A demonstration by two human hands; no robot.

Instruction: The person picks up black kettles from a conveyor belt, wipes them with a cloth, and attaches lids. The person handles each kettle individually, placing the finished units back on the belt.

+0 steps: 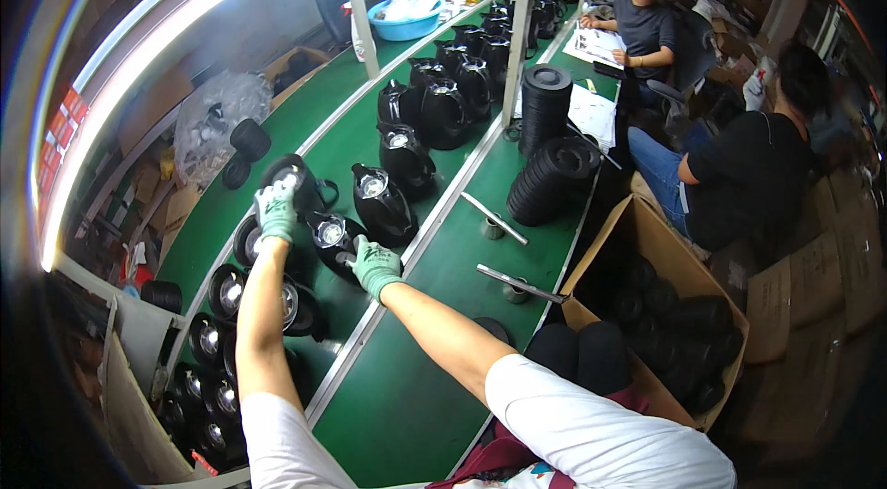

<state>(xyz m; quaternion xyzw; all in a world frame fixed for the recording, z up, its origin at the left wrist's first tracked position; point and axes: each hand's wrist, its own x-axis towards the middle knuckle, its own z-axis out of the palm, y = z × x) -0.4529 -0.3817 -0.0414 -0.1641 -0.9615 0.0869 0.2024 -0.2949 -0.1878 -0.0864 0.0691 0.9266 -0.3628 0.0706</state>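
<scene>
Both my hands wear pale green gloves. My left hand (277, 209) is closed on a dark jug (307, 197) that is tilted, its handle pointing right. Close by, my right hand (376, 269) grips the lower right side of another black jug (331, 232), whose shiny silvery inside faces up; its fingers are partly hidden. A glossy black jug (383, 209) with a pouring lip stands just beyond my right hand. Several round black bodies with silvery insides (227, 290) lie close together to the left of my left forearm.
Further rows of black jugs (443, 108) line the green conveyor belt (323, 115). On the right stand stacks of black ring-shaped parts (552, 179) and a cardboard box (591, 253) of black parts. Metal posts (358, 8) rise beside the belt. Two people sit at the right.
</scene>
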